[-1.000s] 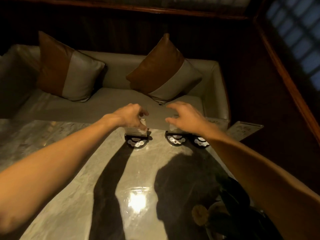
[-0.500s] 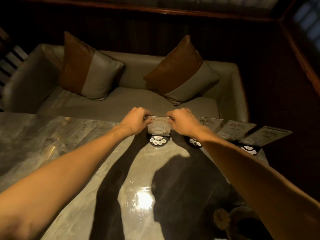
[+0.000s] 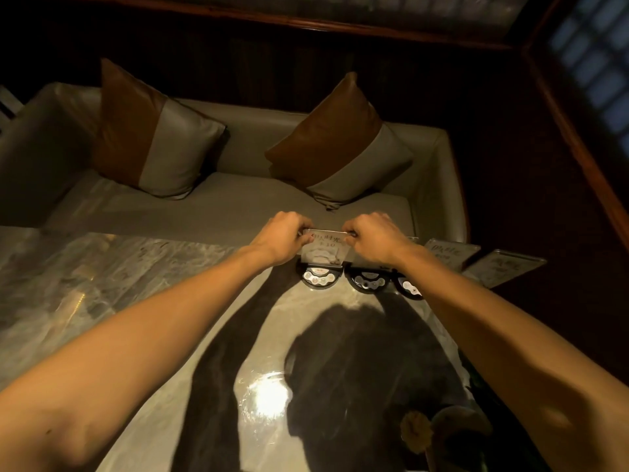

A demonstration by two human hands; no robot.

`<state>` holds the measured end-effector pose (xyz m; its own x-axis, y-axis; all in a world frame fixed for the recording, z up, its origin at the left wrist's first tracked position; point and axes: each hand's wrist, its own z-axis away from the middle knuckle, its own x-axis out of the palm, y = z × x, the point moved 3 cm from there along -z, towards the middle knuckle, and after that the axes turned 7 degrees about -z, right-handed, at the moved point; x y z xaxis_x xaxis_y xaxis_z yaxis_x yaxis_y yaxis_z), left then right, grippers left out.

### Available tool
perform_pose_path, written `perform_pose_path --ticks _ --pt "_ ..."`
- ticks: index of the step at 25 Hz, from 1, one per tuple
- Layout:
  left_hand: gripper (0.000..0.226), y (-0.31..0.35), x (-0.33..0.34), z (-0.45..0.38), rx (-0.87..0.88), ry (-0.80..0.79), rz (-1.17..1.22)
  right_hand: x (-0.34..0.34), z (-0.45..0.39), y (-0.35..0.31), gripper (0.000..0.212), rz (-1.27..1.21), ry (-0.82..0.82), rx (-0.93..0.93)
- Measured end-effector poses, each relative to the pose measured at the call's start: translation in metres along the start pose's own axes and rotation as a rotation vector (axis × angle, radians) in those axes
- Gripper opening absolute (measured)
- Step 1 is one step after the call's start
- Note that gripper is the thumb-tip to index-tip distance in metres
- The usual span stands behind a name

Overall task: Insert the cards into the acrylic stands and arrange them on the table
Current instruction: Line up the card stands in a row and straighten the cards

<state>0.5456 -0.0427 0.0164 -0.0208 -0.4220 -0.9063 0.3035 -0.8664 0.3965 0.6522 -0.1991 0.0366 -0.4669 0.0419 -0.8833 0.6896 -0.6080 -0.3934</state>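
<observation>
A card in a clear acrylic stand (image 3: 325, 249) rises from a black half-round base (image 3: 320, 277) near the far edge of the marble table (image 3: 143, 287). My left hand (image 3: 284, 238) pinches its upper left corner and my right hand (image 3: 372, 238) pinches its upper right corner. To the right, two more black bases (image 3: 369, 280) (image 3: 408, 286) sit in a row, partly hidden by my right forearm. Further right, two stands with cards (image 3: 451, 252) (image 3: 503, 269) lean near the table's corner.
A grey sofa (image 3: 238, 206) with two brown-and-grey cushions (image 3: 153, 131) (image 3: 337, 144) runs behind the table. A dark plant with a yellowish flower (image 3: 417, 427) sits at the near right. Dark wood walls (image 3: 578, 148) enclose the right side.
Both hands have closed on the top corners of the left stand's card. The view has shifted, so the row of stands on the right shows more fully than a second ago.
</observation>
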Motion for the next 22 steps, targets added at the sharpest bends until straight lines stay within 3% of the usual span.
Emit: perform_pose_path --ticks 15,22 --pt "0.008 0.007 0.003 -0.002 -0.014 0.005 0.033 -0.004 0.006 0.005 0.022 -0.001 -0.009 0.023" --pt "0.017 -0.001 0.006 -0.001 -0.047 0.002 0.076 0.0 0.006 0.004 0.022 -0.052 0.017 0.056"
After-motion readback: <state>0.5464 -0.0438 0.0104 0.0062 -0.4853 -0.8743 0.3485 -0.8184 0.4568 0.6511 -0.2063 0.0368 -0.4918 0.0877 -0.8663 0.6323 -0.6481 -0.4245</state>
